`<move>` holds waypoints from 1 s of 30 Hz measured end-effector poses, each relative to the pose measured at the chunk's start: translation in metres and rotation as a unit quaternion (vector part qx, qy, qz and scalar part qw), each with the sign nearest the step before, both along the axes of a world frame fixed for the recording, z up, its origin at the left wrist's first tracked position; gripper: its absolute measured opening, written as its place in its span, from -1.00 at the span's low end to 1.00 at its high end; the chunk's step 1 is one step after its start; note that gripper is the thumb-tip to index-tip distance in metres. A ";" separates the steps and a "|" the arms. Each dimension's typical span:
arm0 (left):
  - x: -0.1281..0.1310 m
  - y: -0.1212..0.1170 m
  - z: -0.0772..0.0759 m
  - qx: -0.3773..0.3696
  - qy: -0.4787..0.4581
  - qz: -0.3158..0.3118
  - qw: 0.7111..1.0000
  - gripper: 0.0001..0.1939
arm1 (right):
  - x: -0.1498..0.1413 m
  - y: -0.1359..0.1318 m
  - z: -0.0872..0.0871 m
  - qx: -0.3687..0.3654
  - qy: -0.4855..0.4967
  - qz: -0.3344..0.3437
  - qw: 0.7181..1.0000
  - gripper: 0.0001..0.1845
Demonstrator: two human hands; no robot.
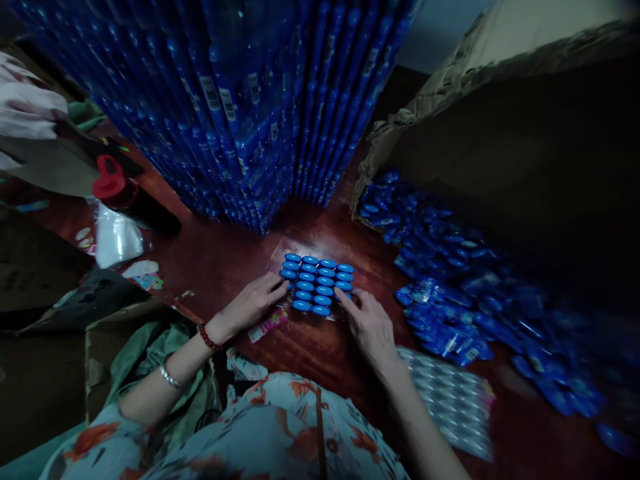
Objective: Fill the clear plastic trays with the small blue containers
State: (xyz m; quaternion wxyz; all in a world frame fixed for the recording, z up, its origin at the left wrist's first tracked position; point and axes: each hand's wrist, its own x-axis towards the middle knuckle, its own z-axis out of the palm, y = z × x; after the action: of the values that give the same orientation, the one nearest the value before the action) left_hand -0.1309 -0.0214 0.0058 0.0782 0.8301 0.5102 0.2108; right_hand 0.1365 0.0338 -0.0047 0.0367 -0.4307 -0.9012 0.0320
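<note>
The left hand (256, 298) and right hand (370, 321) flank the block of blue pieces (309, 277), equally near; in this gloom I can't tell whether they grip or just touch it. Each piece's long axis runs hand to hand; the tall stack (245, 140) stands beyond it

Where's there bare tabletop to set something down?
Widest: the table between the red-capped bottle and left hand, in front of the tall blue stack. Smaller: between the blue ovals and the floral shirt. Only a narrow strip separates the right hand from the blue heap. Crowded: right side, with that heap and the silvery sheet.
</note>
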 end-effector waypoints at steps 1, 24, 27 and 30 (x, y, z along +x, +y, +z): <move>0.001 0.002 0.003 -0.004 0.012 -0.010 1.000 -0.71 | -0.002 -0.002 -0.001 -0.002 0.004 -0.006 1.000 -0.47; 0.162 0.007 -0.004 -0.088 -0.086 -0.085 0.989 -0.50 | 0.070 0.063 0.001 -0.089 -0.012 -0.237 0.967 -0.58; 0.181 0.024 -0.014 -0.133 -0.017 -0.033 0.990 -0.37 | 0.062 0.044 0.002 -0.107 -0.010 -0.196 0.975 -0.60; 0.194 0.035 -0.024 -0.146 0.023 -0.002 0.989 -0.44 | 0.066 0.032 0.003 -0.103 -0.001 -0.208 0.973 -0.64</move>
State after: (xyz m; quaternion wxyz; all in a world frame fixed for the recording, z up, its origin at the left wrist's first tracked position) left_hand 0.0628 0.0136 -0.0180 0.1875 0.8153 0.5356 0.1148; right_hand 0.2020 0.0661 -0.0015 -0.0025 -0.6098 -0.7840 0.1159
